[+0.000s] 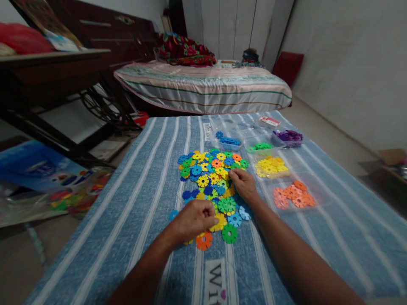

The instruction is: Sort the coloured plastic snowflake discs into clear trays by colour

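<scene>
A pile of flat, notched plastic snowflake discs (pixel 203 181) in yellow, green, blue and orange lies spread over the striped cloth. My left hand (pixel 196 218) is closed at the near left side of the pile, its fingertips pinching a yellow snowflake disc (pixel 219 223). At the pile's right edge, my right hand (pixel 244 184) has thumb and finger pressed together beside yellow discs; whatever is between them is hidden. Nearest to me lie an orange disc (pixel 204 240) and a green disc (pixel 229 233).
Clear plastic boxes at right hold sorted discs: orange (pixel 294 195), yellow (pixel 271 166), green (pixel 262 146), purple (pixel 288 136) and blue (pixel 229 142). Behind the cloth-covered table (pixel 136 169) stands a bed (pixel 203 87). A sewing-machine table (pixel 54 59) is at left.
</scene>
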`<state>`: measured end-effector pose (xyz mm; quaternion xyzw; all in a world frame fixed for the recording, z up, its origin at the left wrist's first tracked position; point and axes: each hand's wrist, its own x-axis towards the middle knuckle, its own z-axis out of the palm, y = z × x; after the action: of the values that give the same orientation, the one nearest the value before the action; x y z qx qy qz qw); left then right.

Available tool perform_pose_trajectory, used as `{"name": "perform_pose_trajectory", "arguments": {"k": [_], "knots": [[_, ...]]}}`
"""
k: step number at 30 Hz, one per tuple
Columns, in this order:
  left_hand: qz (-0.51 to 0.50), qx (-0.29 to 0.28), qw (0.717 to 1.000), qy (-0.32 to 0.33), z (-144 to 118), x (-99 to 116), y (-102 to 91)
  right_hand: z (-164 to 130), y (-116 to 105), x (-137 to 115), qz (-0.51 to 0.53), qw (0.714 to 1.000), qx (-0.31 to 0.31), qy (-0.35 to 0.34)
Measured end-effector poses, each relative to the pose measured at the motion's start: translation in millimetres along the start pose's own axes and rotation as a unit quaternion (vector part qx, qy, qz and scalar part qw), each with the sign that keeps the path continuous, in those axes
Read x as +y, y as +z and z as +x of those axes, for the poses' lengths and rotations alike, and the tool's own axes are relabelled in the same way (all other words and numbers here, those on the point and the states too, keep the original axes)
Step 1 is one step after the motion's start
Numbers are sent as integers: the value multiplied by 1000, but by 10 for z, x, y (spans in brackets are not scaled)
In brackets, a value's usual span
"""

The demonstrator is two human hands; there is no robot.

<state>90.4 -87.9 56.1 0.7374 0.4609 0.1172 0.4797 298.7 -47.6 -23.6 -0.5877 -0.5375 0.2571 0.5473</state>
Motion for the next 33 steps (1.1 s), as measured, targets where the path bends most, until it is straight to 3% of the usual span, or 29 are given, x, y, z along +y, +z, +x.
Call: {"name": "perform_pose_trajectory", "arguments": {"k": [5,8,13,15,18,20,23,26,29,33], "knots": [[-107,16,994,-30,300,207,-119,6,5,-5,9,1000,-1,2],[-133,52,990,12,631,513,-61,22,10,20,22,1000,-7,12],[-202,57,976,48,1251,1155,152,37,23,36,26,999,7,20],[-145,94,983,64,1384,1248,168,30,20,27,27,999,2,17],[-5,128,986,103,1315,1080,59,16,7,8,22,1000,-5,7],[61,109,986,107,1094,830,-62,8,-1,-5,16,1000,-11,-1],[154,79,983,55,642,442,-204,1,-3,-17,10,1000,-6,1],[238,53,970,-2,250,182,-224,-1,2,-15,4,1000,6,10],[308,42,950,-20,31,71,-146,1,3,-9,2,1000,5,9],[362,40,931,-30,-28,42,-44,3,-3,-8,15,1000,6,9]]}}
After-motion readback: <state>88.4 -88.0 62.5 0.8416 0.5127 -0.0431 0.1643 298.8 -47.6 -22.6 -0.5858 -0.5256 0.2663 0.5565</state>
